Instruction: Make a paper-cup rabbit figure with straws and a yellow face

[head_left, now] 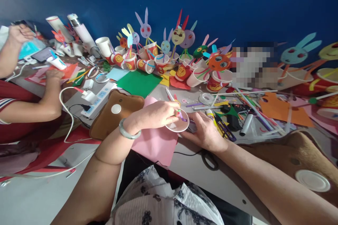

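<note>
A white-lined paper cup point(177, 126) tips its mouth toward me above pink paper point(157, 144). My left hand point(161, 113), wearing a pale bangle point(129, 129), is closed at the cup's rim, fingertips pinched by a purple strip point(182, 116) inside; small red and green bits show there. On the cup's other side my right hand point(204, 132) curves round, thumb and fingers at its edge; its exact grip is partly hidden. A white pen-like stick point(169, 94) rises behind my left hand.
Paper-cup rabbits point(166, 47) line the blue wall. A power strip point(99, 100) and a brown cushion-like pad point(109, 117) lie left. Scissors point(224, 126), a marker point(246, 124) and orange paper point(285, 109) lie right. Another person's arm point(50, 95) rests at far left.
</note>
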